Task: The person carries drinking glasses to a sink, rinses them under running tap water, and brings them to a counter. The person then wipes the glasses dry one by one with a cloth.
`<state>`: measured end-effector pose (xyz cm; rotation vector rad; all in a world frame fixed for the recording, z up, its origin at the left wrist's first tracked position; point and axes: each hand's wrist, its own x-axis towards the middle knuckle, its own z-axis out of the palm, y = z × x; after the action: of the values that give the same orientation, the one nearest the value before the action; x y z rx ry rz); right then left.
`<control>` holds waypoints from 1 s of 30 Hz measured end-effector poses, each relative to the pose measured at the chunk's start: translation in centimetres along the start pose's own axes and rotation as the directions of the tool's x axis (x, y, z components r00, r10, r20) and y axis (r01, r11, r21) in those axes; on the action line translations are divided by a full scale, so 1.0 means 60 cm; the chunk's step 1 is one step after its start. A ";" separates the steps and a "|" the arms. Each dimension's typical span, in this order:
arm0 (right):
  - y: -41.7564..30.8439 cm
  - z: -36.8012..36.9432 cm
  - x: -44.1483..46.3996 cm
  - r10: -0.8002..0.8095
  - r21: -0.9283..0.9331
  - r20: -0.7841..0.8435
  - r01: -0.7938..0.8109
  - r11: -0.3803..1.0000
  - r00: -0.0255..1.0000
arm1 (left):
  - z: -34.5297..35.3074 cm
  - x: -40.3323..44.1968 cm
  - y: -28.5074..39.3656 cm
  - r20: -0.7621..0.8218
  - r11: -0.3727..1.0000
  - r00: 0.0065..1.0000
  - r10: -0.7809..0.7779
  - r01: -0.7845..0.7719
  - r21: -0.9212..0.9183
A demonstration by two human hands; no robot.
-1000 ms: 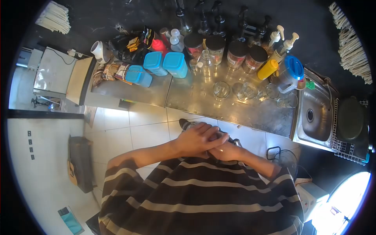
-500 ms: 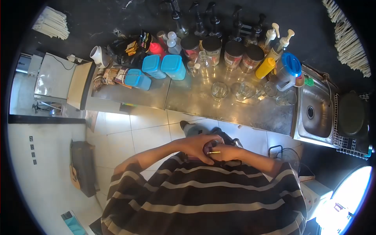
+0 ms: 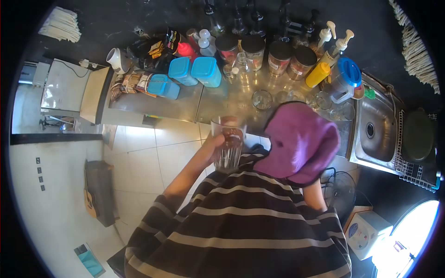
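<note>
A clear ribbed drinking glass (image 3: 230, 150) is upright in my left hand (image 3: 212, 150), whose fingers wrap round its side in front of my striped shirt. Over my right hand hangs a purple cloth (image 3: 299, 139) with a dark edge, held up in the air. Only the right forearm (image 3: 315, 195) shows below the cloth; the fingers are hidden behind it. Glass and cloth are apart. Beyond the cloth, another glass (image 3: 262, 99) stands on the steel counter (image 3: 218, 104).
Blue-lidded containers (image 3: 206, 73), dark-lidded jars (image 3: 280, 60), a yellow squeeze bottle (image 3: 318, 75) and a blue-lidded pitcher (image 3: 345, 81) line the counter. At the right is a sink (image 3: 375, 125) beside a wire rack (image 3: 412, 173). A fan (image 3: 339, 191) stands on the floor.
My hands were together at my waist; now they are apart and higher. The glass has come up in my left hand, and the purple cloth has risen into view over my right.
</note>
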<state>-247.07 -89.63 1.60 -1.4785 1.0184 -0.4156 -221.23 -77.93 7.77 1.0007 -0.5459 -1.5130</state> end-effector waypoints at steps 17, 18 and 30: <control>-0.187 0.126 0.001 -0.357 0.527 0.194 0.210 0.823 0.914 | 0.133 -0.001 0.042 -0.238 0.887 0.879 0.414 -0.329 0.325; -0.188 0.123 0.003 -0.342 0.598 0.187 0.170 0.784 0.921 | 0.123 -0.004 0.031 -0.196 0.896 0.894 0.402 -0.340 0.285; -0.122 0.120 -0.015 0.022 0.765 0.475 -0.425 0.484 0.880 | -0.096 -0.015 -0.133 -0.287 0.968 0.957 -0.032 0.101 0.230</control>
<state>-239.55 -85.36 7.21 -0.4421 0.4932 -0.3144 -220.93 -74.25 -1.39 1.4126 -0.5040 -1.3516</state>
